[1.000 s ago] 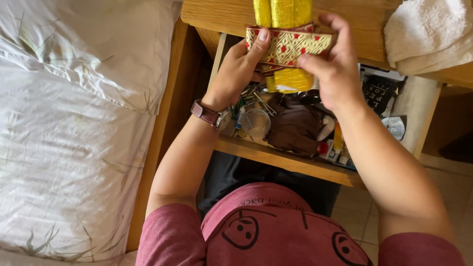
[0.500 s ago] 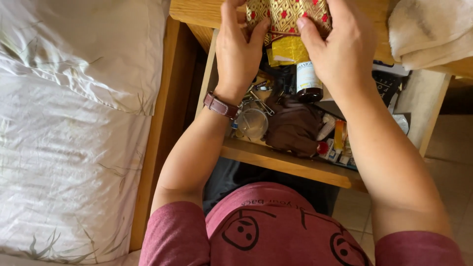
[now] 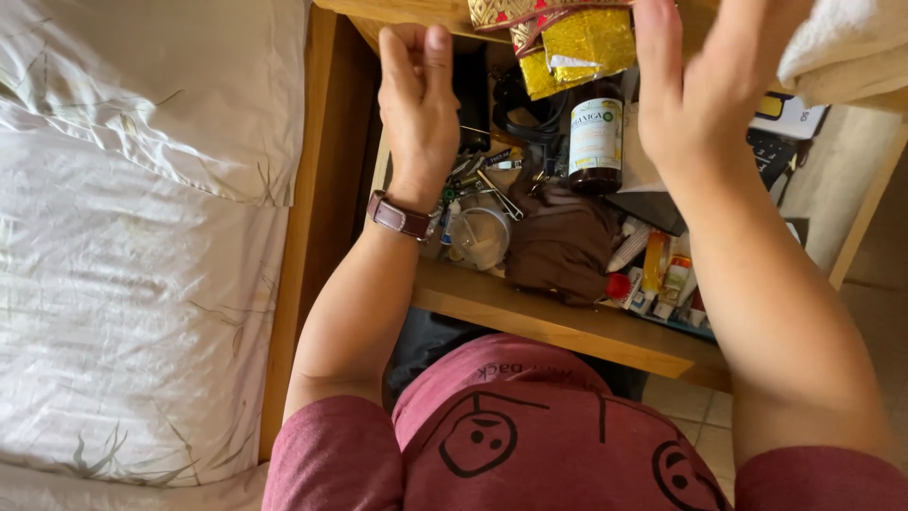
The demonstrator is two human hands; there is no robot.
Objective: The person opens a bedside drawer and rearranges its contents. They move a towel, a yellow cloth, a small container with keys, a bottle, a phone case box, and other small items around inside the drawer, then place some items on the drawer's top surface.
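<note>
**Folded gold cloth perched at the edge above a crowded drawer**

The yellow-gold folded fabric with its red-and-gold patterned band (image 3: pixel 567 33) lies on the far wooden worktop (image 3: pixel 416 11), its lower fold hanging over the edge above the open wooden drawer (image 3: pixel 558 317). Neither hand grips it, as far as I can see. If the overhanging part outweighs what rests on top, my guess is the bundle slides down into the clutter. Right beneath it stands a dark brown bottle with a white label (image 3: pixel 596 132); a falling bundle or a careless wrist could tip that bottle onto the things near it.

The left hand (image 3: pixel 416 99) hangs over the drawer's left side, fingers curled loosely toward the palm, holding nothing and touching nothing that I can make out. A brown leather-strapped watch (image 3: pixel 397 216) sits on that wrist, just above a small clear plastic cup (image 3: pixel 480 237) and a scatter of metal clips (image 3: pixel 492 185). Dropped straight down, that hand would likely knock the cup.

The right hand (image 3: pixel 705 90) is spread wide, fingers straight and pointing far, palm turned left, empty. Its fingertips reach close to a white folded towel (image 3: pixel 846 52) on the right; whether they touch it I cannot tell. A brown crumpled cloth (image 3: pixel 560 241) fills the drawer's middle, with small packets (image 3: pixel 662 279) to its right.
</note>
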